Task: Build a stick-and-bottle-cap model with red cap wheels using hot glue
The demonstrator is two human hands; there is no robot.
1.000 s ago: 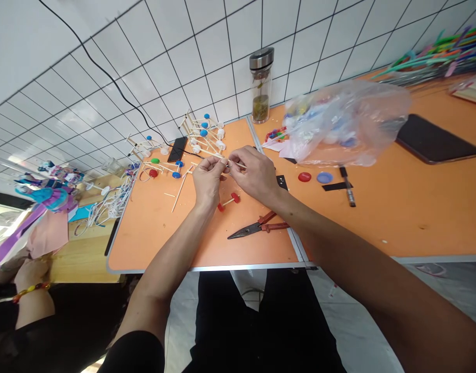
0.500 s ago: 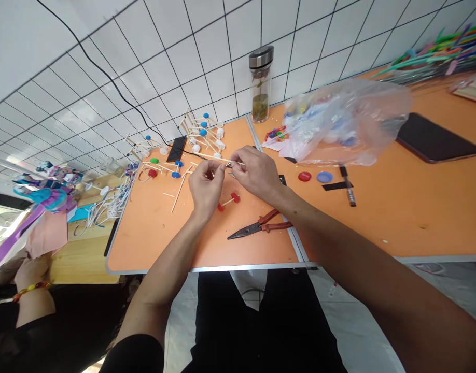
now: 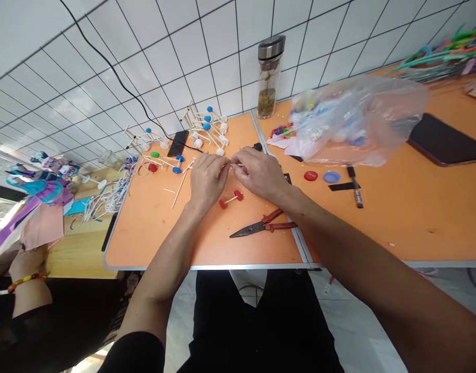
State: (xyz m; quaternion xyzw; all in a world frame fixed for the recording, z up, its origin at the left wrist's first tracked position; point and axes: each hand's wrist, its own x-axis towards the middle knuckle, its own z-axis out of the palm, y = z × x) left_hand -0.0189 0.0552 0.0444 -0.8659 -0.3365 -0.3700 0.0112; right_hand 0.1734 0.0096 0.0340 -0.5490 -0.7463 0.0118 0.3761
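Note:
My left hand [image 3: 206,178] and my right hand [image 3: 260,173] meet over the orange table [image 3: 152,228], fingertips pinched together on a thin wooden stick [image 3: 233,165] between them. Both hands are closed. Just below them on the table lies a short stick with a red cap on each end [image 3: 231,199]. Red-handled pliers [image 3: 261,227] lie nearer to me, by my right wrist.
Stick-and-cap models [image 3: 207,129] and a black phone [image 3: 178,143] sit at the back left. A glass bottle [image 3: 268,77] stands by the tiled wall. A plastic bag of caps [image 3: 354,122], loose red and blue caps, a marker [image 3: 355,186] and a dark tablet [image 3: 448,142] lie right. Another person's hand [image 3: 26,261] is at far left.
My left hand has closed in on my right hand, so the fingertips now touch at the stick. The camera view shifted slightly.

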